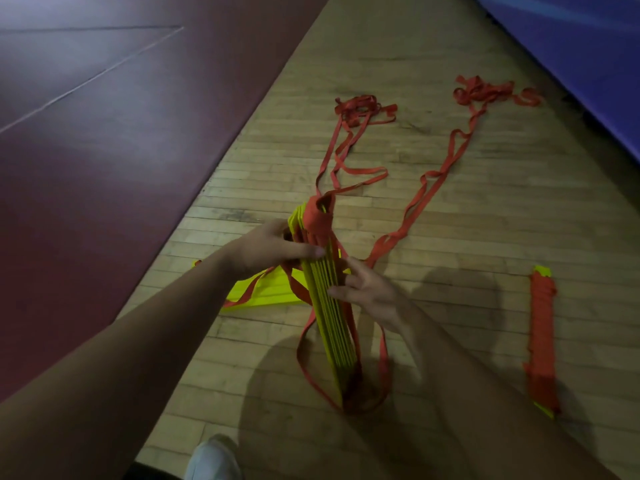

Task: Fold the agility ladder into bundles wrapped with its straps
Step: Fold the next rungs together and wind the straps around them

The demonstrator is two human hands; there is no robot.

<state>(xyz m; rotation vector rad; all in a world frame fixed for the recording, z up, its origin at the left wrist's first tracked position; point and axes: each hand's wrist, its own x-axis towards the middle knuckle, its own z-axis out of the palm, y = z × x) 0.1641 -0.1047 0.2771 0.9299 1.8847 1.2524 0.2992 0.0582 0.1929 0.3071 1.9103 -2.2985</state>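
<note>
Head view, single entry. Item: rung stack (329, 306) of the agility ladder, yellow flat rungs pressed face to face, held edge-up above the wooden floor (433, 46), its near end down by the floor. Red strap wrap (318, 216) bound round the stack's far end. Left hand (273, 247) grips the stack from its left side, thumb laid across the rung edges, fingers curled behind. Right hand (370, 292) holds the stack's right side, thumb on the edges, fingers loosely bent against the outer face. Slack strap loops (384, 358) hang round the stack's near end. Loose straps (415, 216) trail over the floor beyond the stack to two tangles well apart from it. Spare yellow rungs (266, 289) lie flat just left of the stack. Finished bundle (542, 341), red-wrapped with yellow tips, lies right of the stack. Maroon mat (104, 133) far left; blue mat (571, 46) far right. Pale shoe (213, 459) below the stack.
</note>
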